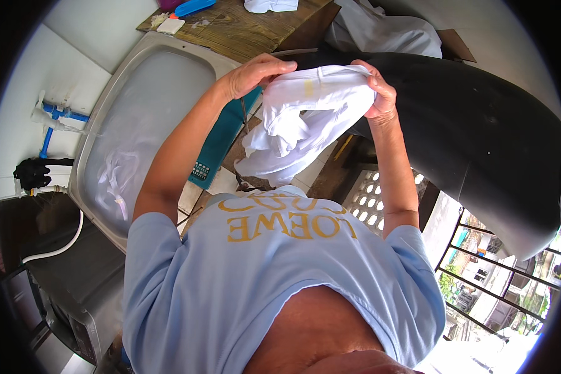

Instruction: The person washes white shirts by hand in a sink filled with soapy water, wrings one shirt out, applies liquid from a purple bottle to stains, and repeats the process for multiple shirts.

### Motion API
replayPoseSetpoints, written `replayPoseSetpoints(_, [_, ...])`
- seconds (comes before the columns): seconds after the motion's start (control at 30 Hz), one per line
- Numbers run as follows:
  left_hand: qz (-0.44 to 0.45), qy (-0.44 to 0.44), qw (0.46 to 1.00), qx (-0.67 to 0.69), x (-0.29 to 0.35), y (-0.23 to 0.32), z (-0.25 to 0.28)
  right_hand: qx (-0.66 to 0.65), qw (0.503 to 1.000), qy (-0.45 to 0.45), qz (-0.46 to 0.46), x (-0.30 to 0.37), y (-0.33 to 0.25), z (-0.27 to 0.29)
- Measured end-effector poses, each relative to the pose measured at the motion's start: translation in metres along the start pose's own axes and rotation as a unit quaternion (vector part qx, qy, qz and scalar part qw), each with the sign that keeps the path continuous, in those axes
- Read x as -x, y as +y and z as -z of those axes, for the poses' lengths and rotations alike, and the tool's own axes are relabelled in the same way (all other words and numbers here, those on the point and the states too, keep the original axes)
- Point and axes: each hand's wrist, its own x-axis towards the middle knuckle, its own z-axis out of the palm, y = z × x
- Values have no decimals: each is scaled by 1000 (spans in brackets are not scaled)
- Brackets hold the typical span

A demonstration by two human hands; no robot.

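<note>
White fabric, one garment (321, 106), hangs gathered between the wearer's two hands at chest height, in front of the body and to the right of the sink. One pale yellow patch (308, 88) marks its upper band. The left hand (260, 76) is partly curled, its thumb along the garment's upper left edge and its fingers largely hidden behind it. The right hand (379, 92) is closed on the upper right corner, fingers folded over the edge.

To the left lies one metal sink (196, 50) of cloudy water, with one white cloth (115, 174) submerged near its lower end. One tap (42, 113), joined to blue pipes (75, 115), lets a single stream fall into the basin; one black bundle (33, 173) sits below it, and one white hose (65, 246) curves beneath.

Beyond the sink, one wooden tabletop (243, 31) bears one blue object (194, 7), one small white block (171, 25) and one white cloth piece (270, 5). One teal panel (221, 149) stands beside the sink. To the right spreads one black sheet (480, 112), with one grey-white heap of fabric (383, 34) at its far edge.
</note>
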Motion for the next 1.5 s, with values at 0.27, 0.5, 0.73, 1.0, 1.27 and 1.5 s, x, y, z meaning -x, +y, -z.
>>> replayPoseSetpoints(0.27, [-28,-4,999,42,4,3,-3,14,999,41,-24,4,16,20])
replayPoseSetpoints(0.5, [83,-94,992,30,-13,16,-12,105,993,1,-59,-13,-1,31])
replayPoseSetpoints(0.73, [100,-133,979,121,-31,7,-22,117,990,56,-53,-13,-2,46])
replayPoseSetpoints(1.0, [102,-90,988,70,-54,-3,-12,241,958,154,-29,-18,3,53])
replayPoseSetpoints(1.27, [-25,-86,987,132,-95,39,-29,217,916,318,115,16,47,56])
replayPoseSetpoints(1.5, [-153,-78,958,231,-108,84,-28,394,900,178,-55,17,109,55])
